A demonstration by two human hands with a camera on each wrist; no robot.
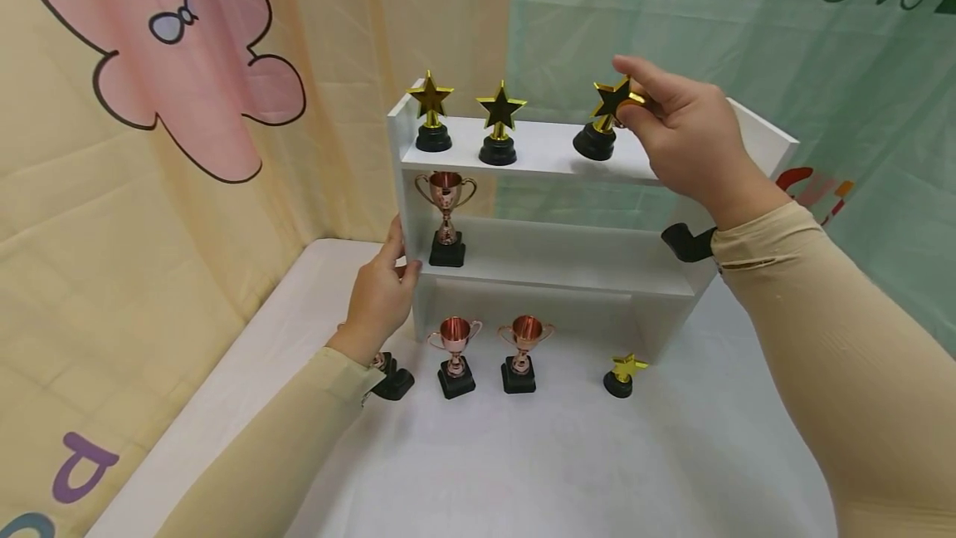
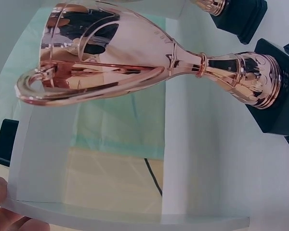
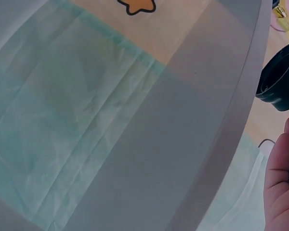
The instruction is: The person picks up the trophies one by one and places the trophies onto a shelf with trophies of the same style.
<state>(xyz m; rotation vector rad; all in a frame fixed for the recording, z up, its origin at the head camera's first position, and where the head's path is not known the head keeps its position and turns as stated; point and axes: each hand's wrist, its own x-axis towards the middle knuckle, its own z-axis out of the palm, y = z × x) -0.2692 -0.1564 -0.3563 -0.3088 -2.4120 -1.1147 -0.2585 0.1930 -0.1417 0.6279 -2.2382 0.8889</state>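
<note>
My right hand (image 1: 690, 131) pinches a gold star trophy (image 1: 595, 140) by its star, above the top board of a white shelf unit (image 1: 568, 271). The trophy tilts, and its black base (image 3: 282, 79) shows hollow underneath in the right wrist view. My left hand (image 1: 381, 293) grips the unit's left side panel, thumb at the front edge and fingers outside. Two star trophies, one at the left end (image 1: 433, 138) and another beside it (image 1: 498, 149), stand upright on the top board. A rose-gold cup trophy (image 1: 446, 251) stands at the left of the middle board.
On the white table (image 1: 553, 463), two cup trophies (image 1: 456, 376) (image 1: 519, 374) stand before the unit. Further right is a small star trophy (image 1: 618, 383). Another black-based trophy (image 1: 394, 384) is partly hidden by the left wrist. Printed curtains (image 1: 329, 106) hang behind.
</note>
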